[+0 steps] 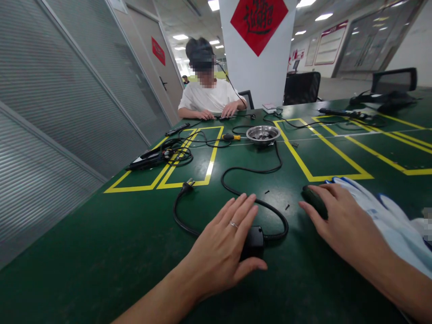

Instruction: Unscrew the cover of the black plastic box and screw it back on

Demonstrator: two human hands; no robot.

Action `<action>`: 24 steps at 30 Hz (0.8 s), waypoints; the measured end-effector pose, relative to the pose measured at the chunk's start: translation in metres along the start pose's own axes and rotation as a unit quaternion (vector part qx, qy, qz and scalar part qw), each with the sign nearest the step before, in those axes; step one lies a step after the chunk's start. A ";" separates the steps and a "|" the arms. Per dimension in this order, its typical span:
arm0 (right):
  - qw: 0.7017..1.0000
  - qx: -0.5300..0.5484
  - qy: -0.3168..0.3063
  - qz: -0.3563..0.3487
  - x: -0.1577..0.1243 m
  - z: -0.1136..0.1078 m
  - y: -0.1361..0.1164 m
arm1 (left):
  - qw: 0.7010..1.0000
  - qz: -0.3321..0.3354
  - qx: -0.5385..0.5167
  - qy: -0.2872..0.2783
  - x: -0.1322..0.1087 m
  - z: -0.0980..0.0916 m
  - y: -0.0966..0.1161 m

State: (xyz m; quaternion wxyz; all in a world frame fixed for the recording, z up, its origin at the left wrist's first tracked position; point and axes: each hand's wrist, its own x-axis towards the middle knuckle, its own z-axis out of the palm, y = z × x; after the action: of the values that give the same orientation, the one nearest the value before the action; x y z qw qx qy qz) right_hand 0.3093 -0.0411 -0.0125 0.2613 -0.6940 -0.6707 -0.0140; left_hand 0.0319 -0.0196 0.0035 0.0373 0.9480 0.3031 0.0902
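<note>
My left hand (224, 240) lies over a black plastic box (254, 238) on the green table, its fingers stretched out and the thumb apart. The palm hides part of the box. A black cable leaves each side of it, one ending in a plug (187, 185). My right hand (347, 218) curls around a dark, rounded, mouse-like object (314, 201); its exact kind is unclear. Two small dark screws, one nearer (287, 207), lie between the hands. Beside my right hand are white gloves with blue edging (366, 198).
A metal bowl (263, 140) holding small parts stands mid-table near a yellow-handled screwdriver (231, 137). Coiled black cables (182, 155) lie at left. Across the table (101, 234) sits a person in white (211, 96), both hands on the tabletop. Yellow tape marks rectangles.
</note>
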 end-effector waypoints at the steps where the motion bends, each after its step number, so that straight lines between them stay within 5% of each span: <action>1: 0.999 -0.012 -0.030 0.038 0.001 0.001 0.007 | 1.000 0.005 -0.005 -0.018 0.001 0.004 0.003; 4: 0.990 0.025 -0.080 0.109 0.004 0.005 0.026 | 0.998 -0.019 -0.012 -0.064 0.003 0.014 0.009; 8: 0.974 0.159 -0.062 0.148 0.018 -0.005 0.036 | 0.998 -0.031 -0.025 -0.052 0.002 0.013 0.009; 11: 0.937 0.306 -0.004 0.167 0.034 -0.025 0.036 | 0.997 -0.022 -0.064 -0.025 -0.001 0.004 0.003; 14: 0.876 0.438 0.119 0.163 0.041 -0.036 0.034 | 0.996 -0.012 -0.092 0.005 -0.004 -0.003 -0.005; 18: 0.812 0.512 0.228 0.162 0.035 -0.022 0.030 | 0.995 0.016 -0.097 -0.013 -0.004 -0.001 -0.009; 24: 0.805 0.522 0.206 0.193 0.020 0.001 0.019 | 0.992 0.039 -0.110 -0.041 -0.001 0.005 -0.008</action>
State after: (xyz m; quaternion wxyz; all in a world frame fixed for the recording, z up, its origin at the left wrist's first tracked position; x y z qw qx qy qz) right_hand 0.3291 -0.0212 -0.0126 0.7135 -0.5488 -0.3594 0.2460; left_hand 0.0270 -0.0136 -0.0025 0.1500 0.9521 0.2523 0.0852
